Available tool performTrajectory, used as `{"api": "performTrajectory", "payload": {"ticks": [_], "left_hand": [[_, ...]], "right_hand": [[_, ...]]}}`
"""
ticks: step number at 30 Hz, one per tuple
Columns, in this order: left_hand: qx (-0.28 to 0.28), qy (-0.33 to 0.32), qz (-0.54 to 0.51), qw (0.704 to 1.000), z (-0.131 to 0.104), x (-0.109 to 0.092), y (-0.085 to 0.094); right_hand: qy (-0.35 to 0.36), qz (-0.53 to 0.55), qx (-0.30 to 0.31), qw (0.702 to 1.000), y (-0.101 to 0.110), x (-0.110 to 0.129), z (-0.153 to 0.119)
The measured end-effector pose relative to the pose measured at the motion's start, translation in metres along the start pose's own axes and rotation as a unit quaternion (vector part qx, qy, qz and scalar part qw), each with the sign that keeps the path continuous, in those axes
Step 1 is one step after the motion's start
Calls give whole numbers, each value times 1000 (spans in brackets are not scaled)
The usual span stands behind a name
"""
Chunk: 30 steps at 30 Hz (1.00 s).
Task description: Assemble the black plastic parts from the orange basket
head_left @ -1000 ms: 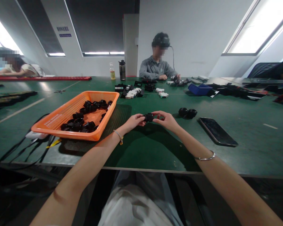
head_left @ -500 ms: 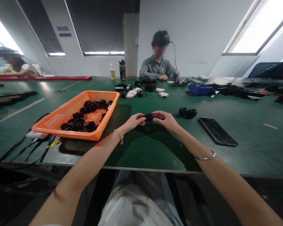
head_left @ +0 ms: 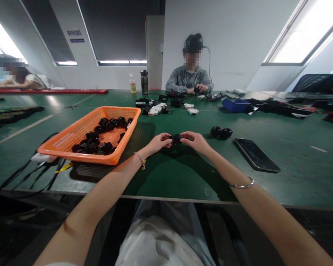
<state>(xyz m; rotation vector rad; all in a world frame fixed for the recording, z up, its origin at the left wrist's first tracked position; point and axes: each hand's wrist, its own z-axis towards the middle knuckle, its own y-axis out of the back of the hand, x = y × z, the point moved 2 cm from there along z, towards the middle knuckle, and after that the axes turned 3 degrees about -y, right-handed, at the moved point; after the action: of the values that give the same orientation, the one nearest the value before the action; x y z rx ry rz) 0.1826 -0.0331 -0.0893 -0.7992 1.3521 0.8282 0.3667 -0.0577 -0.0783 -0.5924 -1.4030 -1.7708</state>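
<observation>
Between my two hands is a small black ribbed round plastic fitting (head_left: 176, 139), held just above the green table. My left hand (head_left: 161, 142) pinches its left end with thumb and fingers. On the other end, the fingertips of my right hand (head_left: 192, 139) are closed. Two similar black round fittings (head_left: 221, 132) lie to the right of my right hand. To the left stands an orange plastic basket (head_left: 119, 161) with several black round parts (head_left: 92, 144) inside it.
A phone (head_left: 256, 155) lies on the right. Black and white parts (head_left: 157, 109) are heaped farther back, near a blue bin (head_left: 234, 105). Behind them stand a dark bottle (head_left: 144, 82) and a small bottle (head_left: 132, 83). A person (head_left: 190, 77) sits opposite; cables (head_left: 48, 177) hang at left.
The fitting has turned slightly between my fingers; my hands have hardly moved. Across the table, the person has shifted and brought their hands together.
</observation>
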Motion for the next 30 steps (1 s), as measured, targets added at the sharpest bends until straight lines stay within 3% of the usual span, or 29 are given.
{"api": "performTrajectory", "payload": {"ticks": [21,30], "left_hand": [[-13,31,-8,999,2,0,0],[-12,34,-25,999,2,0,4]], "right_hand": [[-11,127,26,991,-7,8,-3],[22,81,43,996,-5,9,-3]]}}
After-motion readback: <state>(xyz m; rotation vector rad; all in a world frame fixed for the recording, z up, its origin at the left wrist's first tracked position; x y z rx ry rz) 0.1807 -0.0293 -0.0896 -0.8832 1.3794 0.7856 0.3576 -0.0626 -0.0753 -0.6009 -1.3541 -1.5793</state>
